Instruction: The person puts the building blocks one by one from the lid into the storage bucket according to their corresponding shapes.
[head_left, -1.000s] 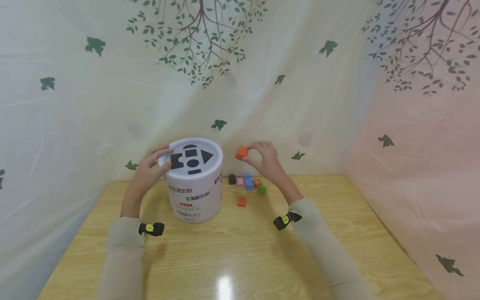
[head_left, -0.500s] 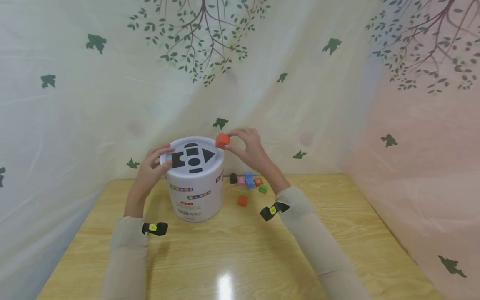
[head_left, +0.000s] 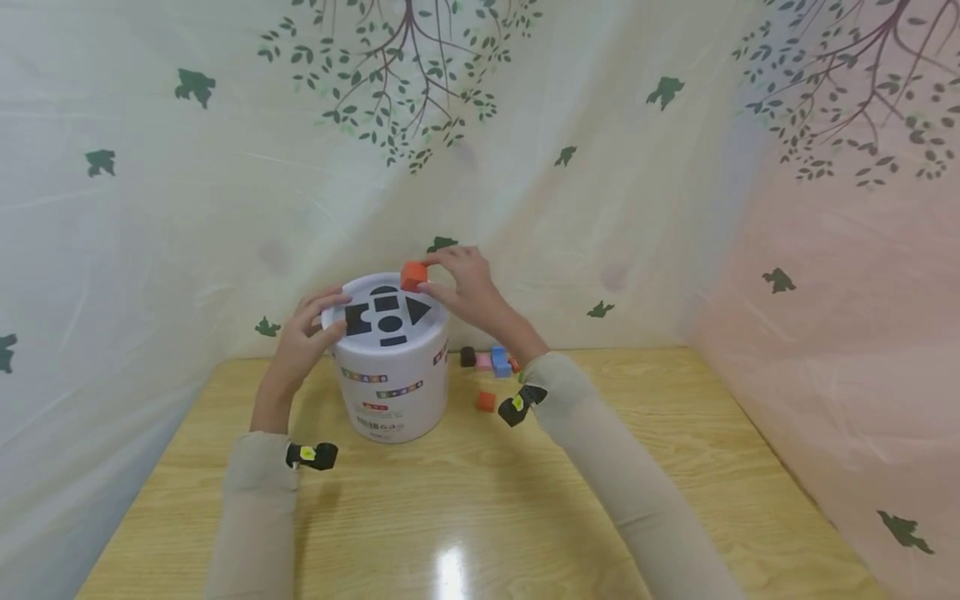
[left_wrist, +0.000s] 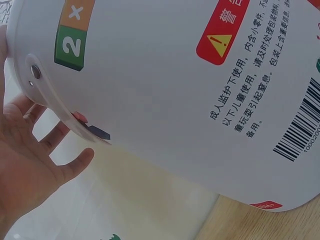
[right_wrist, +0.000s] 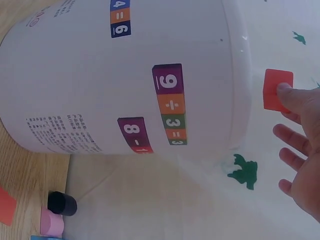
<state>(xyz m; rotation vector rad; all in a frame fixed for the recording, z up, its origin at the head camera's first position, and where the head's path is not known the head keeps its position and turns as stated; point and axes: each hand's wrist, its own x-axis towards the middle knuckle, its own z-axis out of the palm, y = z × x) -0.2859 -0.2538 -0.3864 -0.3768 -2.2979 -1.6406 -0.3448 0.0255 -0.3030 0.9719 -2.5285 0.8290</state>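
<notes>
A white lidded bucket (head_left: 397, 392) with printed number strips stands upright at the back of the table. Its lid has black shape-sorting openings, including a triangle, a circle and a square. My left hand (head_left: 295, 350) rests at the left of the rim, fingers extended and spread over the lid's edge; the left wrist view shows its relaxed thumb (left_wrist: 77, 164) beside the bucket wall. Between thumb and fingers, my right hand (head_left: 472, 287) pinches an orange block (head_left: 414, 276) above the far right part of the lid. In the right wrist view the block (right_wrist: 272, 89) hangs clear of the rim.
Right of the bucket lie a black block (head_left: 468, 357), a pink block (head_left: 483, 362) and a blue block (head_left: 501, 361), with others partly behind the right wrist. Another orange block (head_left: 486, 402) lies nearer. A printed curtain (head_left: 600, 208) hangs behind the wooden table (head_left: 405, 517).
My right hand has carried the orange block leftward and slightly up, from beside the bucket to over its lid. The left hand stays at the rim.
</notes>
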